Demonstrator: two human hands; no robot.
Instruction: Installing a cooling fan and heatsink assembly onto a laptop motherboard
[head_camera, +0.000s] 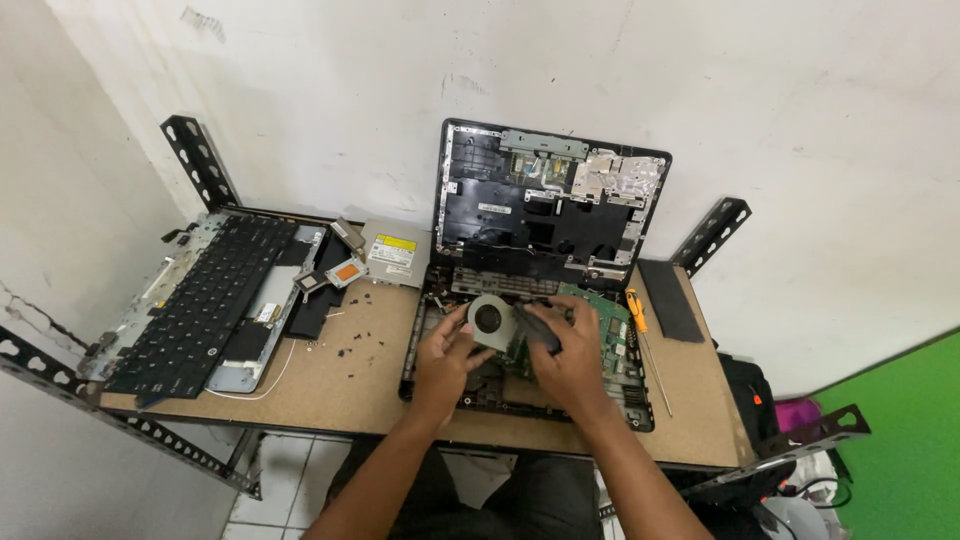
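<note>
A dismantled laptop base (432, 372) lies on the wooden bench in front of me, with a green circuit board (608, 318) inside it. My left hand (443, 362) holds a round grey cooling fan (489, 318) just above the base. My right hand (566, 352) grips a dark-handled tool (538, 327) whose tip points at the fan. A black laptop shell (545, 205) leans upright against the wall right behind the base.
A black keyboard panel (195, 305) lies at the left of the bench (350, 385). Beside it rest a silver optical drive (392, 254) and small loose parts. An orange-handled screwdriver (640, 318) and a black strip (670, 298) lie to the right. Perforated metal brackets (200, 160) frame the bench.
</note>
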